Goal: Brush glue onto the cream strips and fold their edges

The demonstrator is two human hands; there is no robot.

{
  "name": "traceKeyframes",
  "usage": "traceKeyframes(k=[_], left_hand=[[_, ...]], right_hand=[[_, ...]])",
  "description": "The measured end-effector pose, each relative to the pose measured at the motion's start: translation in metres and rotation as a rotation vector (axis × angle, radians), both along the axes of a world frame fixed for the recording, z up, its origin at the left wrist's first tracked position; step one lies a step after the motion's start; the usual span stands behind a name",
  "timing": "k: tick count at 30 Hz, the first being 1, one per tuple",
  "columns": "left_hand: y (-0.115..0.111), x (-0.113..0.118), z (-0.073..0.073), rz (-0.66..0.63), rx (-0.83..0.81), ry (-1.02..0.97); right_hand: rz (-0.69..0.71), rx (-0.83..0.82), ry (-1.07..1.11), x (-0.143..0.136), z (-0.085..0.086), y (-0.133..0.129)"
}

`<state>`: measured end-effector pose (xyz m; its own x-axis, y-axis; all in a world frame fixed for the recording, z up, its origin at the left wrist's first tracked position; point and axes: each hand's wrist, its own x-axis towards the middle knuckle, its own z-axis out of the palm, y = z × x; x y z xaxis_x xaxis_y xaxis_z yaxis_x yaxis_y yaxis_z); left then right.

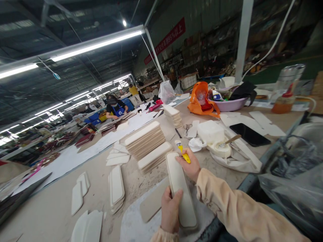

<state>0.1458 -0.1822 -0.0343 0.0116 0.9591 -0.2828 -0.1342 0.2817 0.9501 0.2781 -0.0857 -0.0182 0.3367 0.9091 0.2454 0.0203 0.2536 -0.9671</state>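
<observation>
Left hand (171,208) gripping a white panel (182,191) by its edge, right hand (191,165) pinching its far end and holding a yellow brush (185,154), panel tilted above the tabletop (136,185), stacks (145,139) just beyond, phone (249,134) to the right.

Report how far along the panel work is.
Likely done: the two big neat stacks. In hand: one panel, held by the left hand and right hand, the right also gripping a yellow brush. Likely left: the loose pale pieces to the left. I can't tell for certain which piles are finished.
</observation>
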Motion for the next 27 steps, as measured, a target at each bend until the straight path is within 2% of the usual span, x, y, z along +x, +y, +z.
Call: traceKeyframes(k=[7, 10, 12, 15, 19, 27], left_hand=[[0.001, 0.000, -0.001, 0.000, -0.019, -0.045], [0.001, 0.001, 0.002, 0.009, -0.018, -0.051], [-0.002, 0.001, 0.005, -0.032, -0.006, -0.076], [-0.010, -0.001, 0.008, -0.126, 0.001, -0.122], [-0.025, -0.005, 0.004, -0.206, -0.050, -0.122], [-0.042, -0.004, 0.001, -0.220, -0.128, -0.212]], right_hand=[[0.003, -0.006, -0.022, -0.002, -0.005, 0.002], [0.020, -0.009, -0.011, -0.001, -0.004, 0.002], [0.016, -0.017, 0.002, 0.000, -0.002, 0.002], [-0.024, -0.026, 0.014, 0.004, 0.001, 0.004], [-0.099, -0.009, -0.002, 0.010, 0.000, 0.008], [-0.122, 0.020, -0.041, 0.014, -0.008, 0.013]])
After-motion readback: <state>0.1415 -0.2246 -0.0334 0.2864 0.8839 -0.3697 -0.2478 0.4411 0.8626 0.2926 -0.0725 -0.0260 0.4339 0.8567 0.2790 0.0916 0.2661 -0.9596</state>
